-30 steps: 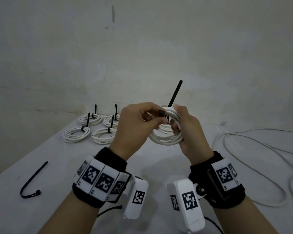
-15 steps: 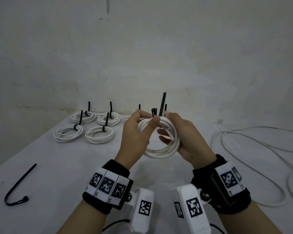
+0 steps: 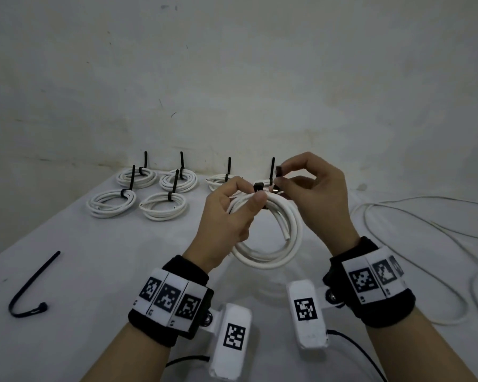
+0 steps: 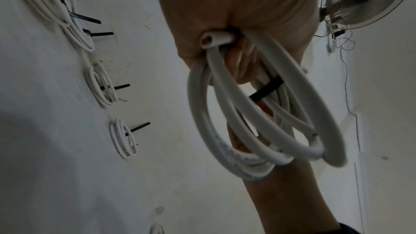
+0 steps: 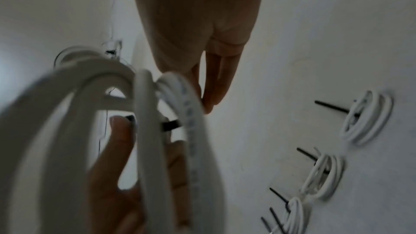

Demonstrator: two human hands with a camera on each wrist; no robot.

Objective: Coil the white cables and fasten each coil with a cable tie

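Coil [image 3: 271, 232] of white cable is held above the table [image 3: 66, 271], gripped at its top by the left hand [image 3: 226, 219]. Right hand [image 3: 315, 194] pinches the black cable tie [image 3: 258, 186] wrapped around the coil top. Six tied coils [image 3: 111, 202] lie near the wall.

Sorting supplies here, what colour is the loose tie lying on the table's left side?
Black; the loose tie shows best in the head view.
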